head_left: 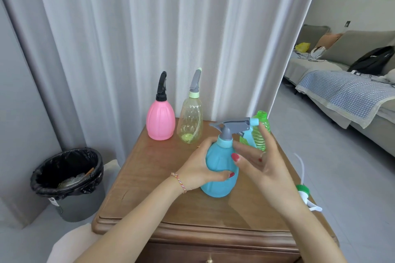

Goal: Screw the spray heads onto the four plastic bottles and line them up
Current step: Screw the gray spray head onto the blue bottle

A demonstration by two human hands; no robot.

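A blue bottle (pixel 218 168) stands mid-table with a grey and blue spray head (pixel 234 127) on its neck. My left hand (pixel 199 170) wraps around its body. My right hand (pixel 259 159) hovers beside the neck with fingers spread, holding nothing. At the back left stand a pink bottle (pixel 160 120) with a black spray head (pixel 161 86) and a clear yellow bottle (pixel 190 121) with a grey spray head (pixel 195 81). A green bottle (pixel 259 132) with an open neck stands behind my right hand. A white and green spray head (pixel 304 193) with a tube lies at the table's right edge.
The wooden table (pixel 149 177) backs onto grey curtains (pixel 149 28). A black-lined bin (pixel 68 179) stands on the floor to the left. A sofa (pixel 352 83) with a blue blanket is at the right.
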